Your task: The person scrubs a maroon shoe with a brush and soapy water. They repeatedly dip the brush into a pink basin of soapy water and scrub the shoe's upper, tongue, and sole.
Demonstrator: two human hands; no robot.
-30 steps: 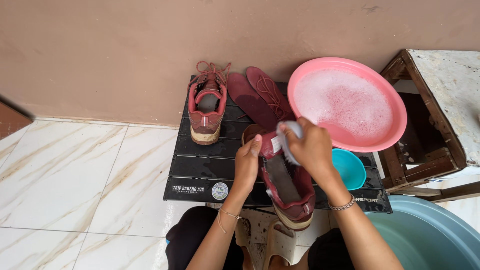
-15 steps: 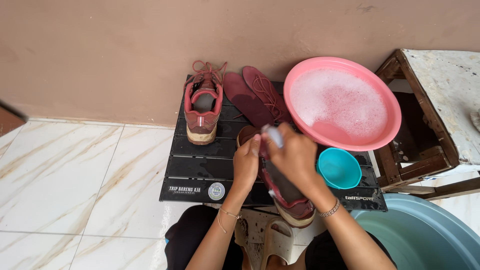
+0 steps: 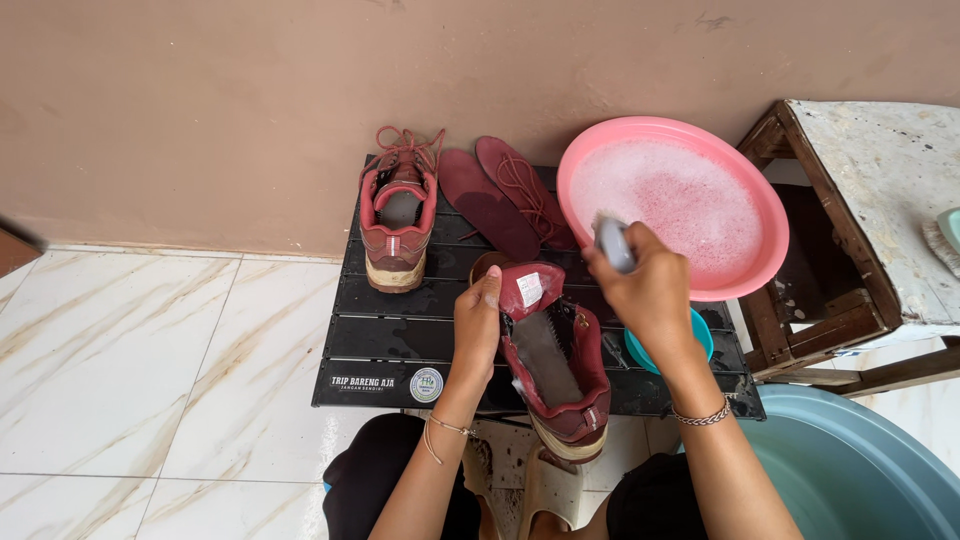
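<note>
My left hand grips the side of a dark red shoe with its tongue pulled up, resting on a black slatted low table. My right hand is closed around a grey-white brush and is raised over the near rim of a pink basin full of soapy foam. The second red shoe stands upright at the table's far left, laces loose. Two dark red insoles with laces lie beside it.
A small teal bowl sits under my right wrist. A worn wooden stool stands to the right, a large blue-grey tub at the lower right. A tan wall runs behind; white marble-pattern tiles lie to the left.
My right hand lifted the brush off the shoe and moved it right, toward the pink basin. The left hand stays on the shoe.
</note>
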